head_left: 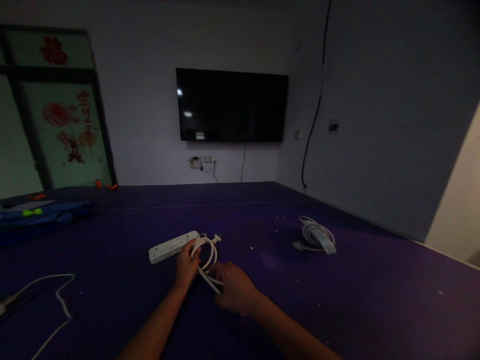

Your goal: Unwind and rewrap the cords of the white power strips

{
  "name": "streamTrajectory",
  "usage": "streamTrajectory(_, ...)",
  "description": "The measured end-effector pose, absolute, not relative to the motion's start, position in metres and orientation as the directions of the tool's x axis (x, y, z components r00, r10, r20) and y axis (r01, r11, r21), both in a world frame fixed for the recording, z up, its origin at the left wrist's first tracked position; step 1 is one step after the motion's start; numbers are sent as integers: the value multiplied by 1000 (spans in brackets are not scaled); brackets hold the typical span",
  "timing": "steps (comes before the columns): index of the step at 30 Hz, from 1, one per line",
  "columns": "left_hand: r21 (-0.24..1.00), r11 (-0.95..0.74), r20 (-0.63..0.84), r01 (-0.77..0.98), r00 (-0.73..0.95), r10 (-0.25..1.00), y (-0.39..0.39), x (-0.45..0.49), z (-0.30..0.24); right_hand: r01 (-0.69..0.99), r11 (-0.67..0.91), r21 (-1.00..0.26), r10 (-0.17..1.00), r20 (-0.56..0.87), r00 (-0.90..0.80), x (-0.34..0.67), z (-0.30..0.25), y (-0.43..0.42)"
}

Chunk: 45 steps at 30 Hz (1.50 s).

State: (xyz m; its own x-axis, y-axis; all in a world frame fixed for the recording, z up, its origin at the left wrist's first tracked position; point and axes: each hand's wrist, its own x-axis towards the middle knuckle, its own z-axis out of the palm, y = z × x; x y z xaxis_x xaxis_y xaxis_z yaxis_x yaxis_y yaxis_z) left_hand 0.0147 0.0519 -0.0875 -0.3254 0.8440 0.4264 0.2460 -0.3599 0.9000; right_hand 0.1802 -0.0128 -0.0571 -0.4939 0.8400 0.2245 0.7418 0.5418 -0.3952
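Note:
A white power strip [170, 247] lies on the dark purple floor [375, 300] in front of me. Its white cord [207, 260] is gathered in loops at the strip's right end, with the plug [216, 239] sticking out to the right. My left hand [186, 267] is closed around the cord loops beside the strip. My right hand [232, 288] pinches the lower part of the same cord, fingers pressed together.
A second power strip [317, 236] with its cord coiled around it lies to the right. Another loose white cable [56, 300] trails at the lower left. Blue items [41, 217] sit at the far left. A wall-mounted screen [231, 106] hangs ahead above wall sockets [200, 161].

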Motion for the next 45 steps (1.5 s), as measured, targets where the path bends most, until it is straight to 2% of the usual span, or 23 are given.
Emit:
streamTrajectory(3, 917, -350, 395, 190, -336, 855, 52, 18, -87, 851, 481, -212, 868, 253, -427, 185, -51, -12)
streamTrajectory(5, 935, -329, 355, 133, -329, 875, 49, 21, -86, 890, 432, -146, 883, 269, -385, 187, -49, -9)
streamTrajectory(11, 974, -204, 174, -94, -252, 952, 35, 35, -84, 935, 331, -131, 913, 296, -282, 196, -57, 6)
streamTrajectory(19, 962, -31, -12, -270, -155, 988, 27, 46, -83, 931, 343, -128, 919, 252, -304, 199, -67, 15)
streamTrajectory(27, 957, -18, -42, -291, -197, 979, 26, 46, -80, 880, 438, -184, 876, 309, -371, 196, -70, 15)
streamTrajectory(45, 975, -21, -40, -223, -266, 963, 26, 47, -79, 836, 531, -141, 812, 368, -453, 188, -71, 15)
